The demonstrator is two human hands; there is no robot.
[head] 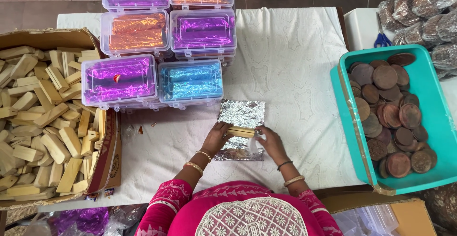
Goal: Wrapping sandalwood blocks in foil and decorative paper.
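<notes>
Gripping a pale bar (241, 131) from both ends, the left hand (216, 138) and right hand (272, 143) pinched it over a sheet of silver foil (242, 114) on the desk (295, 74); thin foil could tear if the bar's corners dragged. Beyond stood 6 clear lidded boxes (190, 80) of purple, orange and blue foil, a cardboard box of bars (43, 117) at left, a teal tub (431, 102) of brown discs at right.

Tan wooden block (241, 131) lies crosswise on crinkled silver foil (242, 114).
</notes>
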